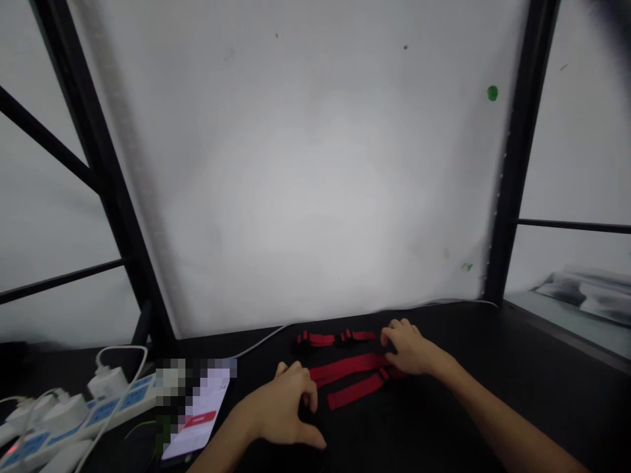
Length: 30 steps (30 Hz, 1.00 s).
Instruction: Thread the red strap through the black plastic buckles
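Observation:
A red webbing strap [345, 369] lies on the black tabletop between my two hands, doubled so that a loose tail points left. A black buckle [384, 374] sits on it near its right end. My left hand [283, 404] rests at the strap's left end, thumb spread well away from the curled fingers. Over the right end is my right hand [411, 348], thumb and fingertips apart; its palm hides part of the strap there. Just behind, a second red strap [323, 339] with black buckles lies stretched from left to right, apart from both hands.
On the left lie a phone [197, 420] with a lit, partly blurred screen and a white power strip [125, 401] with several plugs and cables. A white wall panel [315, 164] stands behind the table, between black metal posts. A thin cable [266, 338] runs along the back edge.

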Available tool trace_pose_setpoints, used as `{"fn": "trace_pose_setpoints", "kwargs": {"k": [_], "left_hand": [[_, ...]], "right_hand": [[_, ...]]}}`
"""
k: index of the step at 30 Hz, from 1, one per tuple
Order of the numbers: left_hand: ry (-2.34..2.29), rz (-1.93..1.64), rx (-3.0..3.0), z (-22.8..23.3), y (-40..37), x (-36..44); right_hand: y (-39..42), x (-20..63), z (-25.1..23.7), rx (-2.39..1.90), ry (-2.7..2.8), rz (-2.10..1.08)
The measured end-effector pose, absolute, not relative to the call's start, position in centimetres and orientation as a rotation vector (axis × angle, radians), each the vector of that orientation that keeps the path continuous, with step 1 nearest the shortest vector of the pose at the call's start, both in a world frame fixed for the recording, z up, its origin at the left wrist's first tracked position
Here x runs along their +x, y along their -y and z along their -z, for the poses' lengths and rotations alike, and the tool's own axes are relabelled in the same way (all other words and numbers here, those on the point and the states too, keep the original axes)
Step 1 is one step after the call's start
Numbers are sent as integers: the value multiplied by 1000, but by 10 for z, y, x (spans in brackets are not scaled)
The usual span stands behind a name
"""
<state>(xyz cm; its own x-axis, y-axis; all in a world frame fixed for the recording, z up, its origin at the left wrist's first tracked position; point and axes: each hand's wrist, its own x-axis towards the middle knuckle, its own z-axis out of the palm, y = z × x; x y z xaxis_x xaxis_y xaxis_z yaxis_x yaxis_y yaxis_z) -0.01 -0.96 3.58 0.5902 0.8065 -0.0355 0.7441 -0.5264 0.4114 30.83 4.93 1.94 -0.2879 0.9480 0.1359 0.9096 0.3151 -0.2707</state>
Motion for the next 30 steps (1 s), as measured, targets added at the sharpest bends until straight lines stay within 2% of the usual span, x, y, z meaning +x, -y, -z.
{"fn": "trace_pose_setpoints", "kwargs": {"k": [4,6,14,17,25,30], "left_hand": [[-1243,-202,2464,-31,12,7],[-1225,-193,2458,-28,11,7],[-1237,-319,2392,-16,6,8],[-1302,-396,2412,-21,6,7],[-1331,-269,2405,-21,11,10],[-1366,-391,2444,-13,7,16]], "right_hand": [[-32,268,-11,-1178,2461,-415],[-24,252,-4,-1057,2516,-507],[-19,241,1,-1066,2520,-664],[-20,245,-2,-1112,2495,-655],[-26,247,5,-1082,2468,-610],[-25,248,6,-1052,2475,-606]]}}
